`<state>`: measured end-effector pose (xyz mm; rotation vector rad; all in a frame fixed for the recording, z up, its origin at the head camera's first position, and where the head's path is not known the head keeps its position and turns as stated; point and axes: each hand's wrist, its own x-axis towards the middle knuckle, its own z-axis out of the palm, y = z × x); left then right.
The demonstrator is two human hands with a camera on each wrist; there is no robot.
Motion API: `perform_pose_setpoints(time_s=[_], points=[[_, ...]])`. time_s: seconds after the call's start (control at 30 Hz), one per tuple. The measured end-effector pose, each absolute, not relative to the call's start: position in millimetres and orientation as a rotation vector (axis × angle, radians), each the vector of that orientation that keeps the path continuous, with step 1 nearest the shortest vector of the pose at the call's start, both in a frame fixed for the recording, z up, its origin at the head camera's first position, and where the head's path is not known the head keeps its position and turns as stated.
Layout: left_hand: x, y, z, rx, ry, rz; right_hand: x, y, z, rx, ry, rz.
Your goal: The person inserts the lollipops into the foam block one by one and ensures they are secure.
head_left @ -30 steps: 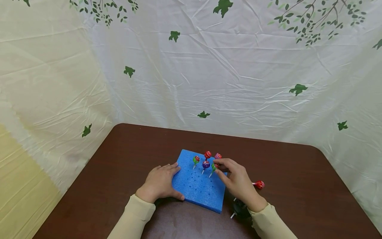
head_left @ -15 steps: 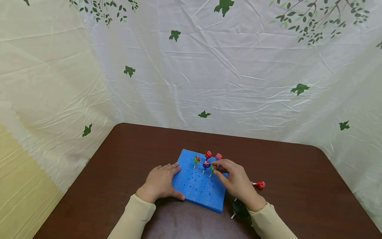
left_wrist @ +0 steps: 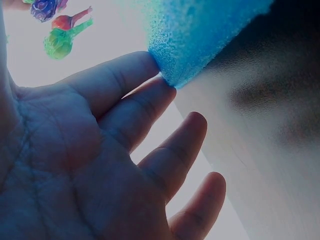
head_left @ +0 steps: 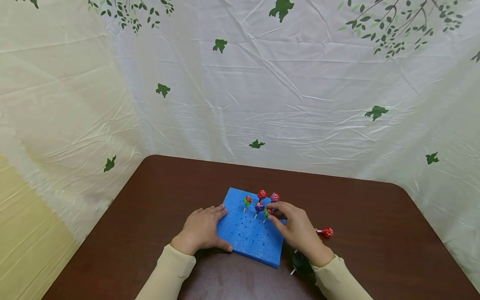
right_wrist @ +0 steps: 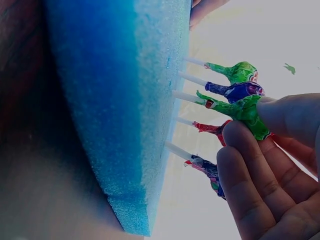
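Observation:
A blue foam block (head_left: pixel 247 233) with rows of small holes lies on the table. My right hand (head_left: pixel 296 227) pinches the wrapped head of a green lollipop (right_wrist: pixel 245 112) between thumb and fingers; its white stick meets the foam. Around it stand a purple lollipop (head_left: pixel 259 207), another green lollipop (head_left: pixel 247 201), a red lollipop (head_left: pixel 261 194) and a pink-purple lollipop (head_left: pixel 275 197), all with sticks in the block. My left hand (head_left: pixel 202 229) rests against the block's left side, thumb at its front edge. In the left wrist view, straight fingers (left_wrist: pixel 145 105) touch the foam.
A red lollipop (head_left: pixel 327 232) lies on the brown table (head_left: pixel 375 233) to the right of my right hand. More lollipop sticks (head_left: pixel 293 271) show beneath my right wrist, partly hidden by it. A white curtain (head_left: pixel 300 104) with green leaves hangs behind the table.
My right hand has shifted slightly left with the green lollipop, which now stands more upright and closer to the purple one. My left hand and the block stay still.

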<state>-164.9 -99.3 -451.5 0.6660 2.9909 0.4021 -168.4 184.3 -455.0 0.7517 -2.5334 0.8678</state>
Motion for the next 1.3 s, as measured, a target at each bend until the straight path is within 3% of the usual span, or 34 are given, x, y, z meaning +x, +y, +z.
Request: perform_pose_setpoints(time_s=[1.3], points=[[-164.0,-98.7,-451.6,0.661,2.985,0.405,-166.2,183.2,-454.3,0.717,-2.543,0.813]])
